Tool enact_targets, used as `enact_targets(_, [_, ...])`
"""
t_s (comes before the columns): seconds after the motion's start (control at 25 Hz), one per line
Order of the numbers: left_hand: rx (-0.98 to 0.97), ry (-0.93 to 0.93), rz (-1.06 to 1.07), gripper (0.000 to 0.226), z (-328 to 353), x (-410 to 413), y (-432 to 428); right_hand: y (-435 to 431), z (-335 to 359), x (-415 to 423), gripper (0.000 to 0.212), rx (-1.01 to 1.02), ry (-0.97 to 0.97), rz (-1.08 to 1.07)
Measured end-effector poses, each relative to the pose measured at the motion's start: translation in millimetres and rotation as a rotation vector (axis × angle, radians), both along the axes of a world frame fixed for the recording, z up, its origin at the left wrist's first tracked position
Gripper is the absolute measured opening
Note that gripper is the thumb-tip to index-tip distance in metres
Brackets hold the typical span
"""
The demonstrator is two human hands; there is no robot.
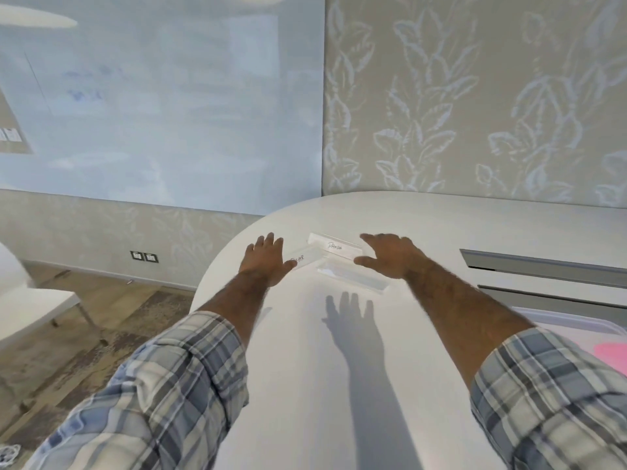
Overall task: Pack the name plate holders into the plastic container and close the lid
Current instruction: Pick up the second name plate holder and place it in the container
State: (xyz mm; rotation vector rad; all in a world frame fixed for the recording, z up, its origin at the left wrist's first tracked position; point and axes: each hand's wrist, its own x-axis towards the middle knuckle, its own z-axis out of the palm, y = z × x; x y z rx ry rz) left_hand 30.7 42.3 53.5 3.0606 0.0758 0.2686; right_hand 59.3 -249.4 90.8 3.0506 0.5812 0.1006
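Three clear name plate holders lie close together far out on the white table (pixel 305 368). The left hand (pixel 266 262) is flat with fingers straight, its thumb at the left holder (pixel 303 259). The right hand (pixel 390 254) is spread open beside the far holder (pixel 334 246), above the near holder (pixel 353 276); whether it touches either is unclear. The plastic container (pixel 576 323) sits at the right edge.
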Motion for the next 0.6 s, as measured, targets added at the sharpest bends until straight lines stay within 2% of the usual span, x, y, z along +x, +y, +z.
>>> enact_targets(0.2, [-0.088,0.118,-0.054,0.078,-12.8,37.3,35.7,72.3,-12.6,46.8,0.073,0.004,0.018,0.039])
enact_targets(0.6, [-0.164,0.16,0.002,0.057,-77.8,103.2,54.0,125.9,-64.3,135.4,0.064,-0.091,0.065,0.117])
